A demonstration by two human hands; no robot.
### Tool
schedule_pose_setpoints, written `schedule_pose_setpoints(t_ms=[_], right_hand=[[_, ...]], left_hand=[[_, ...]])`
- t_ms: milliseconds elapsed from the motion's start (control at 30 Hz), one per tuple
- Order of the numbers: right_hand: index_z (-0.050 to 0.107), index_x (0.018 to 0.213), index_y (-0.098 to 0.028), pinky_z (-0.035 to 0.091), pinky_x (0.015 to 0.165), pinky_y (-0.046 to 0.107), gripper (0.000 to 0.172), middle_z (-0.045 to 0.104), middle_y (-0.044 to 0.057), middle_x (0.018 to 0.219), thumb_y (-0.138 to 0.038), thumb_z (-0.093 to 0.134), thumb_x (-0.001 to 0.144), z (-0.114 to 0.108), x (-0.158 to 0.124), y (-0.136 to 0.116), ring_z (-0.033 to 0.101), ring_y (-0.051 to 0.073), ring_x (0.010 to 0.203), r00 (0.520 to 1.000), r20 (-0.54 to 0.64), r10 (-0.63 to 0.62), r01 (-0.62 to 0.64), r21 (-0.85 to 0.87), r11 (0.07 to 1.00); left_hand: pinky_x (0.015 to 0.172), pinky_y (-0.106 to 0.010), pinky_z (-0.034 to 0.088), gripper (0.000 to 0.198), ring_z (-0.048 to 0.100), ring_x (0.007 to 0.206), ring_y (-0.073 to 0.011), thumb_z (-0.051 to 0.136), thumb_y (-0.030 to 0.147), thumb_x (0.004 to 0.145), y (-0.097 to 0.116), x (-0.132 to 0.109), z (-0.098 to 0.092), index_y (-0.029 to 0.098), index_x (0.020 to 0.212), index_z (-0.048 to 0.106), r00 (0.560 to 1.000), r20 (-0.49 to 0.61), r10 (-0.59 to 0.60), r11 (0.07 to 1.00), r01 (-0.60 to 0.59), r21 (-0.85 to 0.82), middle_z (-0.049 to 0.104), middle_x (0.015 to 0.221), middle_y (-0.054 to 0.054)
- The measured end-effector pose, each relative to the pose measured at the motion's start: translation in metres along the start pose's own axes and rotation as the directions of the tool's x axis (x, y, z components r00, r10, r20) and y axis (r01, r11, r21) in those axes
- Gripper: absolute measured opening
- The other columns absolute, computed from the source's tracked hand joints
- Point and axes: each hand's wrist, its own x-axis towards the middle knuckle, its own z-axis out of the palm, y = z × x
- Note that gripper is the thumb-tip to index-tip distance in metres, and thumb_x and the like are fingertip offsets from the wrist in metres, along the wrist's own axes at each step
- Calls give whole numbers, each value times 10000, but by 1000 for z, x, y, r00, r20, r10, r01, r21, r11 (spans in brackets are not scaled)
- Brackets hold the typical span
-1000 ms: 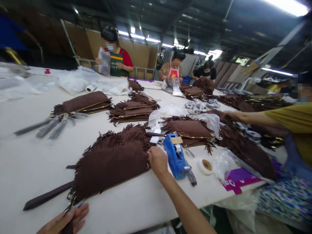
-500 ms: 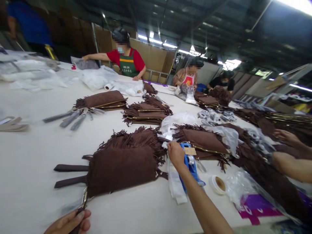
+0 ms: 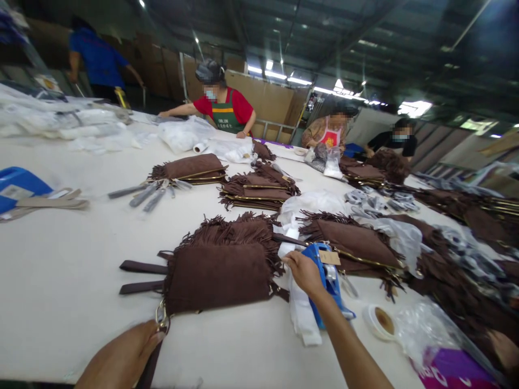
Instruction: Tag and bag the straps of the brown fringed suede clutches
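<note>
Workroom: dark roof, strip lights, brown boards along the back. White table spans the view under both hands.

Left hand: fingers curled tightly round a dark strap, gripped next to a metal clasp at the near left corner of the brown bag. The bag lies flat, beyond and to the right of this hand, its right end near the right hand. Two strap ends stick out from its left side, above the left hand.

Right hand: fingers bent, tips at a strip of white plastic that runs down beside the hand; cannot tell whether it is pinched. Blue tape dispenser just right of this hand, partly behind the forearm; paper tag over it.

Right of the right forearm: tape roll, clear plastic. Beyond the right hand: fringed bags in a stack. Far past both hands, a person in a green apron leans over the table, one arm stretched out.
</note>
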Motion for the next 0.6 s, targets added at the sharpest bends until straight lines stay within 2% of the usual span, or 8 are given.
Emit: schedule_pose_setpoints(t_ms=[100,167,233,300,367,433,533,600], right_hand=[[638,767,-193,373,620,245,276,675,19,737,-368,471,899,0,-2,1,612,166,696,999,-14,52,-51,72,996],[627,746,-188,379,602,244,294,670,14,705,-409,489,882,1,-6,1,610,164,663,996,-30,85,-82,103,991],[613,722,-187,385,597,245,313,659,9,675,-444,507,866,1,-12,-3,603,164,641,992,-54,114,-107,126,986],[605,711,-191,387,603,252,308,648,5,664,-452,528,854,0,-23,-12,591,165,632,990,-71,119,-108,148,983],[603,727,-197,392,621,258,274,645,4,691,-421,531,867,1,-38,-28,585,164,648,994,-80,73,-59,164,985],[599,764,-202,403,659,264,227,644,12,746,-355,503,901,4,-57,-49,589,168,709,997,-79,-27,39,148,988],[592,790,-211,423,706,279,194,631,31,779,-242,457,926,18,-91,-85,590,185,782,983,-60,-173,177,63,982],[599,802,-219,442,686,283,211,628,40,768,-194,428,923,31,-116,-106,594,194,771,968,-41,-249,250,31,968]], left_hand=[[795,-367,476,326,649,835,-293,393,442,830,11,-7,-4,229,832,639,998,0,56,981,-55,183,689,857,-88],[801,-369,460,335,640,856,-285,364,437,853,18,-9,-4,227,884,623,996,-44,77,977,-67,203,679,910,-87],[807,-357,452,327,632,869,-268,369,457,867,27,-10,-1,240,896,611,995,-54,84,992,-78,104,675,910,-62],[791,-334,465,341,631,858,-248,407,503,861,40,-9,9,234,885,614,996,41,81,985,-74,-154,676,862,-46],[764,-328,489,411,641,830,-239,459,564,832,57,-5,25,192,900,623,970,233,68,875,54,-481,683,848,-66],[778,-348,505,507,654,860,-243,511,609,801,78,2,44,144,977,612,906,418,70,654,275,-705,692,942,-120],[793,-370,510,563,659,909,-243,587,613,767,108,15,74,121,1041,583,830,537,148,352,463,-813,679,1027,-164],[684,-340,513,539,664,766,-221,633,609,728,123,24,91,110,930,601,790,581,196,312,512,-800,692,914,-152]])
